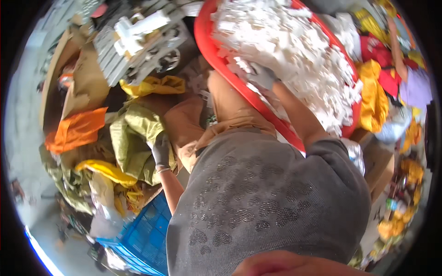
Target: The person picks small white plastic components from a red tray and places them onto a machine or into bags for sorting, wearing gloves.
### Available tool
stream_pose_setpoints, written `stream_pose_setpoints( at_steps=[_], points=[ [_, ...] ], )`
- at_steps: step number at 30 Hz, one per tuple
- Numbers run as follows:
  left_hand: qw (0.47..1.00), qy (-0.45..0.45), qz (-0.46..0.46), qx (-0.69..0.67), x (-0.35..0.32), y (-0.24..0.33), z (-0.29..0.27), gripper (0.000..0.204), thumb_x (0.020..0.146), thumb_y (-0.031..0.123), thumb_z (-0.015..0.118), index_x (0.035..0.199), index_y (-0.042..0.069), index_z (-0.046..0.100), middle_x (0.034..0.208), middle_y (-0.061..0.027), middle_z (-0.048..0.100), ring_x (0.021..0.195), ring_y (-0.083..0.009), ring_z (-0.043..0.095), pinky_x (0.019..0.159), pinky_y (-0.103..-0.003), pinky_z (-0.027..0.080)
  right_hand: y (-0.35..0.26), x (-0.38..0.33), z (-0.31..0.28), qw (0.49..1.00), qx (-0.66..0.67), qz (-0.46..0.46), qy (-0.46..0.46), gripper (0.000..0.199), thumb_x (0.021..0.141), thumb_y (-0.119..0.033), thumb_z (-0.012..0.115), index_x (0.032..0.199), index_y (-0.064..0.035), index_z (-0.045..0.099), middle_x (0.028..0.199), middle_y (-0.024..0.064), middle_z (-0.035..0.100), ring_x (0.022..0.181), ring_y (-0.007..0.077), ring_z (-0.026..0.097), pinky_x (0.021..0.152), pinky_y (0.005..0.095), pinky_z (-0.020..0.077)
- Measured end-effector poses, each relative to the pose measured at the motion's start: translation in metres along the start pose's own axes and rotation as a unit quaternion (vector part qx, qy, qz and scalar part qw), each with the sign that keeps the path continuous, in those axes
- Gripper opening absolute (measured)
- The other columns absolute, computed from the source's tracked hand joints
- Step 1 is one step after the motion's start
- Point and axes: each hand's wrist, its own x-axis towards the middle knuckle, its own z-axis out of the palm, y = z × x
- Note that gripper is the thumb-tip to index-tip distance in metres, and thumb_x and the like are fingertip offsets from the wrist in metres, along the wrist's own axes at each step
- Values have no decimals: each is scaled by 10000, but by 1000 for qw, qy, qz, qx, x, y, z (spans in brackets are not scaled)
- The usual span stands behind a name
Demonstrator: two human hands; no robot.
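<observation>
A large red tub (201,34) full of small white pieces (285,50) stands ahead and to the right. Inside its near left rim is my right hand (263,76), in a grey glove, fingers curled around some white pieces. Exactly how many it holds is hidden. To the left, an olive-green woven sack (133,138) hangs in loose folds beside my knee. My left hand (161,151), also gloved in grey, is closed at the sack's right edge, its fingertips partly hidden by the folds.
A grey slatted stand (113,62) carries white parts at the far left. Cardboard (87,80), an orange sack (78,130) and a blue crate (149,230) crowd my left side. Yellow sacks (372,96) and a person's arm (397,50) are beyond the tub's right side.
</observation>
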Motion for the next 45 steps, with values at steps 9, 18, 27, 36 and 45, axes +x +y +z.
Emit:
stream_pose_setpoints(
  at_steps=[9, 18, 27, 36, 45],
  points=[
    [961, 225, 159, -4, 34, 138, -85, 247, 870, 114, 557, 1092, 37, 632, 1028, -139, 660, 921, -280, 636, 826, -350, 486, -6, -33, -33, 828, 545, 111, -75, 493, 945, -217, 525, 1381, -54, 366, 1251, 18, 493, 1009, 104, 507, 834, 293, 476],
    [913, 287, 288, 42, 99, 238, -139, 283, 859, 219, 610, 1082, 45, 622, 1071, -144, 633, 989, -316, 593, 856, -375, 467, -31, -52, -65, 822, 568, 46, 21, 438, 969, -293, 480, 1339, -64, 425, 1048, 31, 566, 867, 108, 562, 778, 267, 486],
    [949, 116, 293, 7, 152, 274, -144, 419, 777, 252, 709, 1130, 58, 595, 965, -142, 672, 843, -276, 663, 738, -341, 506, -53, -61, -82, 791, 611, 7, 28, 473, 964, -257, 498, 1342, -4, 370, 1190, 78, 532, 1012, 183, 564, 873, 321, 471],
    [938, 142, 312, -48, 155, 261, -157, 346, 801, 106, 670, 1131, 32, 594, 1008, -117, 668, 893, -165, 652, 777, -290, 501, -131, -12, -142, 810, 564, -127, 100, 367, 979, -215, 450, 1293, -25, 451, 1079, 49, 561, 963, 111, 522, 841, 253, 435],
    [932, 348, 76, -67, 28, 119, -129, 357, 832, 122, 653, 1173, 33, 593, 1091, -105, 653, 925, -184, 638, 817, -292, 505, -274, 75, -173, 829, 85, -497, 244, 397, 825, -78, 623, 1210, -152, 564, 1111, 89, 579, 1033, 282, 554, 912, 355, 443]
  ],
)
